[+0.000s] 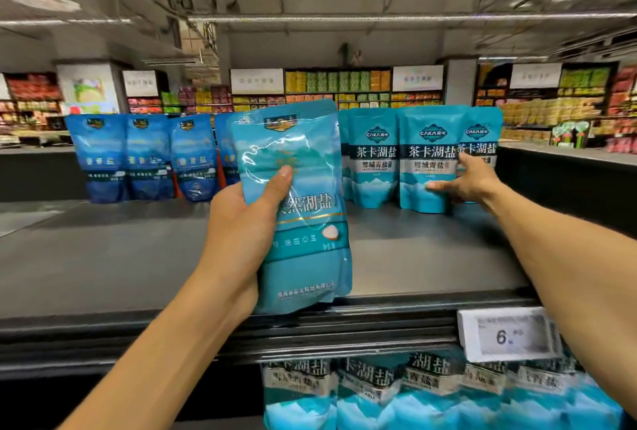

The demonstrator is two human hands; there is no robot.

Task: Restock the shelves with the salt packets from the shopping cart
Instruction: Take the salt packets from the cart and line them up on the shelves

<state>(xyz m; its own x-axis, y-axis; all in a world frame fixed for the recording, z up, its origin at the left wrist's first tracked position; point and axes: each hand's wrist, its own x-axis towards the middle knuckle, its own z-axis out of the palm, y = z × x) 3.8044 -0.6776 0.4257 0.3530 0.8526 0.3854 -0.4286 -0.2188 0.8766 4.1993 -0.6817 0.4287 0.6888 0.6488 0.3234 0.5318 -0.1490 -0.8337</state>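
My left hand grips a teal salt packet upright above the front of the top shelf, thumb across its face. My right hand reaches to the back right of the shelf. Its thumb lies on the front of a standing teal salt pouch and its fingers go behind that pouch, next to another pouch. More teal pouches stand to the left of these. Several dark blue salt packets stand in a row at the back left.
A white price tag hangs on the shelf's front edge at the right. Below it, the lower shelf holds several teal salt pouches. Behind the shelf lie other store aisles with stocked goods. No shopping cart is in view.
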